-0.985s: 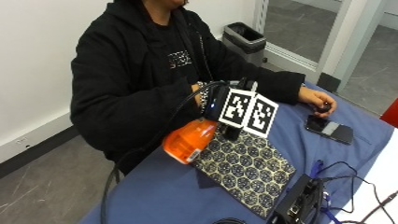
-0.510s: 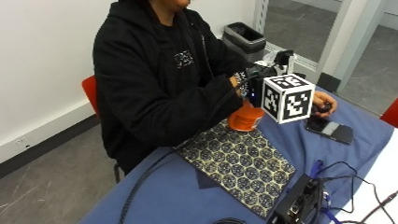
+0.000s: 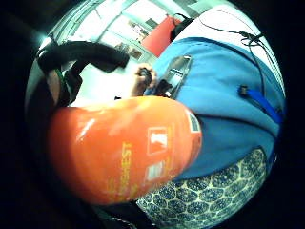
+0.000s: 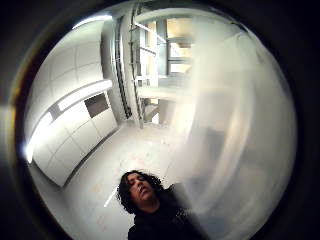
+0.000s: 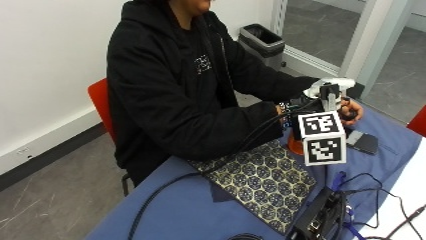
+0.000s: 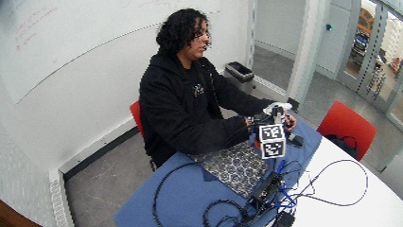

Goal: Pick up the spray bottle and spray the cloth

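Since the earlier frames your right hand (image 5: 303, 107) has carried the orange spray bottle (image 5: 295, 144) from over the patterned cloth's (image 5: 266, 181) near edge to its far corner, now upright with the white nozzle (image 5: 329, 85) on top. The hand grasps the bottle at the neck. The little-finger palm view alone shows the bottle's labelled side (image 3: 125, 155) above the cloth (image 3: 217, 191), and your bare hand (image 3: 140, 78) by the phone (image 3: 174, 76).

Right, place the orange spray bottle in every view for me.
Outside view: spray bottle, mostly hidden, beside the patterned cloth.
Wide outside view: an orange sliver at the cloth's far end.
Little finger palm view: fills the middle, cloth beneath.
Thumb palm view: not identifiable.
Shared landmark: the cloth.
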The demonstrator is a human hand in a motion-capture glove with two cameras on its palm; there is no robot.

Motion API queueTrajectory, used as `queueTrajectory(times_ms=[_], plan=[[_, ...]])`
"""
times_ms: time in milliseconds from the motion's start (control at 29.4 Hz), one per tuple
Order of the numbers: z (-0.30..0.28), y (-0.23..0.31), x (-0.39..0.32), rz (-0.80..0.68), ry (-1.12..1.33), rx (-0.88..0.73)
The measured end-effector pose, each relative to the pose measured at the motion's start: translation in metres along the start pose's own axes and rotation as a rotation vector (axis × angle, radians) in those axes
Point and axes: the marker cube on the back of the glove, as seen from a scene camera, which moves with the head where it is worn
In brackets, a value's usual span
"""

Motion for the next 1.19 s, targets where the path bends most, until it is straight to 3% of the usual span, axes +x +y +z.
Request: queueTrajectory(times_ms=[272,442,747,1087,1189], plan=[[0.007,-0.002,0.003,-0.011,0.033,0.000],[-0.005,-0.033,0.003,-0.043,0.038,0.070],[0.005,0.004,0.009,0.050,0.014,-0.036],[-0.038,0.022,-0.010,0.118,0.411,0.108],[-0.055,0.074,-0.016,0.163,0.584,0.062]])
